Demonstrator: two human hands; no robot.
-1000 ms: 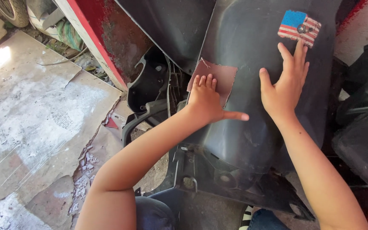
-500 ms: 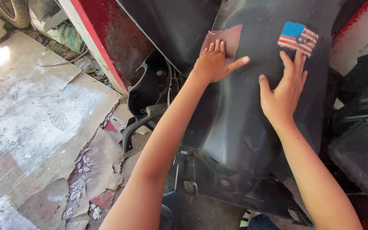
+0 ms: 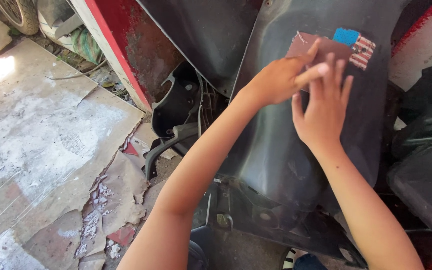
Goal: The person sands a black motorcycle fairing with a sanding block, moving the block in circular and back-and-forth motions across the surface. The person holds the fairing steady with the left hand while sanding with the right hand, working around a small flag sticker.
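Pressing a reddish-brown sheet of sandpaper [image 3: 312,46] flat against the black plastic panel [image 3: 276,145], the left hand [image 3: 278,80] works high on the panel's curved face, close to the striped red, white and blue sticker [image 3: 358,47]. Its grip is not clenched: the fingers lie stretched over the sheet and hold it by pressure against the surface, the thumb pointing to the right. The right hand [image 3: 326,107] is released and holds nothing; its open palm and spread fingers rest on the panel just below the sticker, and it seems to steady the part.

I judge that the step in hand is rubbing the upper area of the panel with the sheet. A next stroke calls for even pressure with flat fingers, and for care where the two hands nearly meet, because the left fingertips are just beside the right ones.

About edges: the sticker touches the right side of the sheet, so there is little room to the right. To the left the panel curves down to its edge, and beyond it stands another dark part [image 3: 176,107] with openings. Below the hands a wide bare surface of the panel is open. The red and white beam [image 3: 113,47] and the cardboard [image 3: 51,145] on the ground are well apart from the hands.
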